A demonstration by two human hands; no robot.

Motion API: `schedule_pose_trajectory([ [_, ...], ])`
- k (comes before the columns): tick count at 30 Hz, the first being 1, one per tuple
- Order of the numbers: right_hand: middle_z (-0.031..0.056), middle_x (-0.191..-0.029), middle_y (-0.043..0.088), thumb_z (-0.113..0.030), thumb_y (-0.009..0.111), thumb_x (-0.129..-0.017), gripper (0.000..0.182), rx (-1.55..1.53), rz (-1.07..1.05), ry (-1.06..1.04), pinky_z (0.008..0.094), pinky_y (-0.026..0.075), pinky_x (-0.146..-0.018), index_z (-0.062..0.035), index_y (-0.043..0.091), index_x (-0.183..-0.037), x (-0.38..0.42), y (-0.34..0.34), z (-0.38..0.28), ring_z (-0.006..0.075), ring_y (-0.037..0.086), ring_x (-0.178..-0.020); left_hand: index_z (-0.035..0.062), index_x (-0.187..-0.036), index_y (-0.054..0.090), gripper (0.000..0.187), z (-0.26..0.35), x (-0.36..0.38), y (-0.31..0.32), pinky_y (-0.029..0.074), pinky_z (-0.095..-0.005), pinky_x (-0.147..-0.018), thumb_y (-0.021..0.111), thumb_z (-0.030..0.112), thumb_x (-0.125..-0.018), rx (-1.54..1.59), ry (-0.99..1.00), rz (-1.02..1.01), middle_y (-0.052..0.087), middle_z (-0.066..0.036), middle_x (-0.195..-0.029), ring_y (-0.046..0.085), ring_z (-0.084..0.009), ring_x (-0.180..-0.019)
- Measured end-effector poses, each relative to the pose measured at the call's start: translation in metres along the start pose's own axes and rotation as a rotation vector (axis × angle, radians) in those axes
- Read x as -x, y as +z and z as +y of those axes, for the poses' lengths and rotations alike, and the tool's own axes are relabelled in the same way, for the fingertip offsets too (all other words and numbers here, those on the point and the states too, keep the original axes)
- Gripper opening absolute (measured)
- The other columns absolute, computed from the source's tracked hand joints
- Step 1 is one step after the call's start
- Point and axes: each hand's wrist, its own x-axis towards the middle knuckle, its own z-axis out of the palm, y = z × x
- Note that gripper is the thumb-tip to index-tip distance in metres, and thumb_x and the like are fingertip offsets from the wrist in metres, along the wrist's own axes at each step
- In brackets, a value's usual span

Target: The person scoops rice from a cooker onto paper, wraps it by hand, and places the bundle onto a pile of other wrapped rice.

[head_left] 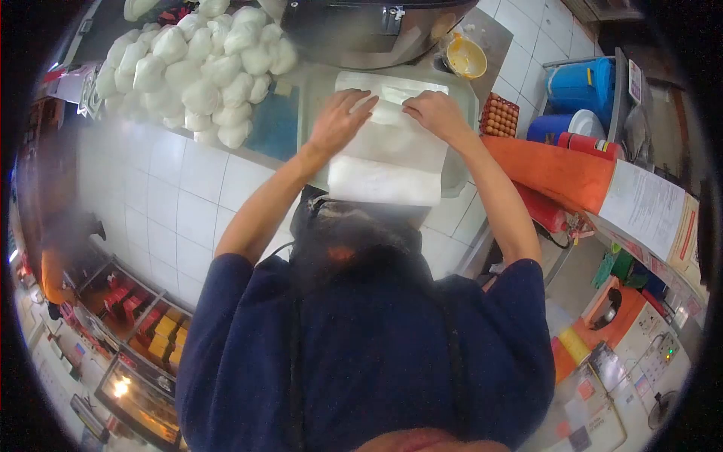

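Note:
A long white sheet (365,143), thin and slightly see-through, lies across a pale tray (462,162) in front of me. Its near end forms a thick white roll (384,181) close to my body. At the sheet's far part a fold stands up between my hands. My left hand (343,120) has its fingers bent onto the left side of this fold. On the right side, my right hand (437,114) pinches the sheet, fingertips pointing inward. Left of the tray sits a big heap of rounded white bundles (199,75).
A yellow bowl (465,56) with orange smears stands behind the tray at right. Beside the counter are an egg tray (498,115), a blue bin (580,85) and an orange panel (550,169). A dark appliance (354,30) stands at the back.

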Motion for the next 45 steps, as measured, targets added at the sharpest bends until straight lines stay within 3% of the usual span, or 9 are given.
schedule_pose_trajectory([
  [2, 0.0128, -0.082, 0.067, -0.027, 0.06, -0.087, 0.018, -0.027, -0.008, 0.019, 0.0445, 0.052, -0.072, -0.012, 0.07, -0.087, 0.001, -0.002, 0.0, 0.0327, 0.065, -0.081, 0.0124, -0.116, 0.066, 0.035, -0.017, 0.002, 0.001, 0.047, -0.039, -0.089, 0.07, 0.016, -0.082, -0.013, 0.071, -0.061, 0.062, -0.005, -0.119, 0.058, -0.0265, -0.109],
  [12, 0.0141, -0.086, 0.068, -0.029, 0.057, -0.089, 0.021, -0.081, -0.064, 0.096, 0.0456, 0.052, -0.075, -0.0139, 0.071, -0.094, 0.004, -0.004, 0.001, 0.0338, 0.065, -0.085, 0.011, -0.111, 0.067, 0.031, -0.028, -0.008, -0.001, 0.049, -0.0379, -0.086, 0.067, 0.015, -0.08, -0.028, 0.05, -0.113, 0.064, -0.004, -0.115, 0.058, -0.0242, -0.106],
  [20, 0.0131, -0.087, 0.069, -0.032, 0.057, -0.09, 0.024, -0.103, -0.062, 0.144, 0.0451, 0.052, -0.076, -0.0143, 0.072, -0.097, 0.006, -0.003, 0.003, 0.0329, 0.065, -0.086, 0.0068, -0.113, 0.065, 0.036, -0.038, -0.007, -0.005, 0.049, -0.0378, -0.092, 0.061, 0.011, -0.077, -0.093, 0.285, -0.068, 0.064, -0.004, -0.119, 0.059, -0.0225, -0.107],
  [24, 0.0131, -0.089, 0.07, -0.034, 0.057, -0.091, 0.025, -0.126, -0.083, 0.182, 0.0454, 0.052, -0.076, -0.0143, 0.072, -0.098, 0.005, -0.001, 0.004, 0.0337, 0.065, -0.085, 0.0063, -0.112, 0.067, 0.039, -0.041, -0.006, -0.004, 0.049, -0.0378, -0.092, 0.064, 0.01, -0.073, -0.114, 0.299, -0.096, 0.066, -0.003, -0.12, 0.06, -0.022, -0.109],
  [29, 0.0134, -0.089, 0.07, -0.034, 0.057, -0.091, 0.026, -0.152, -0.034, 0.163, 0.0455, 0.052, -0.076, -0.0143, 0.072, -0.1, 0.007, 0.007, 0.007, 0.0344, 0.065, -0.085, 0.0051, -0.107, 0.069, 0.031, -0.044, -0.007, 0.005, 0.049, -0.0366, -0.087, 0.067, 0.011, -0.077, -0.04, 0.229, -0.054, 0.068, -0.005, -0.114, 0.062, -0.0215, -0.101],
  [36, 0.0137, -0.088, 0.07, -0.033, 0.058, -0.091, 0.025, -0.158, -0.062, 0.168, 0.0454, 0.052, -0.076, -0.0146, 0.072, -0.1, 0.005, 0.002, 0.005, 0.0348, 0.066, -0.084, 0.0087, -0.104, 0.07, 0.029, -0.041, -0.013, 0.013, 0.049, -0.0343, -0.084, 0.062, 0.011, -0.077, -0.03, 0.177, -0.003, 0.068, -0.002, -0.113, 0.061, -0.0199, -0.096],
  [45, 0.0134, -0.091, 0.07, -0.033, 0.059, -0.09, 0.025, -0.211, -0.043, 0.165, 0.0451, 0.052, -0.076, -0.0133, 0.072, -0.1, 0.006, 0.004, 0.006, 0.0346, 0.066, -0.084, 0.006, -0.104, 0.069, 0.029, -0.047, -0.012, 0.01, 0.046, -0.0389, -0.098, 0.059, 0.01, -0.077, -0.083, 0.295, -0.082, 0.064, -0.007, -0.121, 0.059, -0.0219, -0.11],
])
